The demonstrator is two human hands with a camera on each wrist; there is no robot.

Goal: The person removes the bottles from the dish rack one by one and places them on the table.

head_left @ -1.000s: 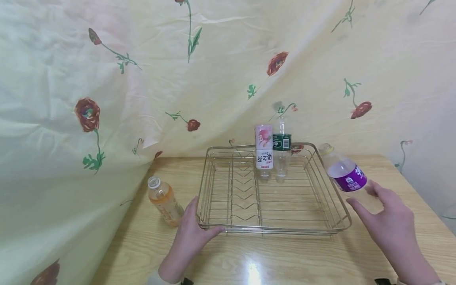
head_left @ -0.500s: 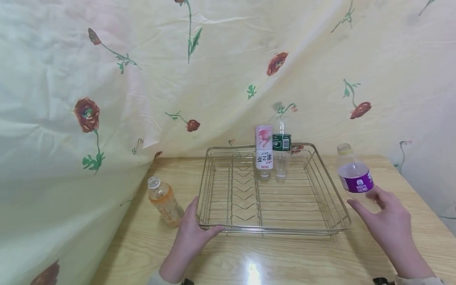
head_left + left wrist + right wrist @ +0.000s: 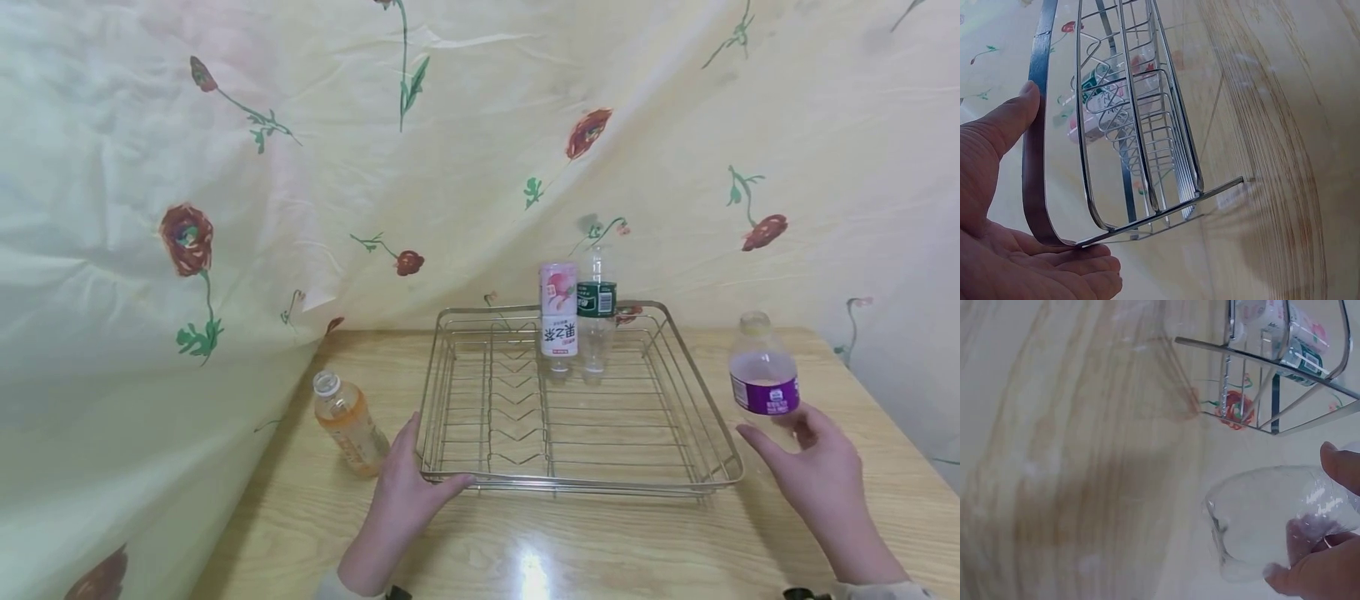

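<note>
A flowered cloth fills the upper half and left side of the head view. The wood-grain bench spreads beneath, carrying a wire rack at centre. The left hand holds the rack's near-left corner. At lower right, the right hand has its grip curled round a purple-labelled bottle, neck up. An orange bottle stands left; behind, a green-labelled bottle and pink bottle stand in the rack.
</note>
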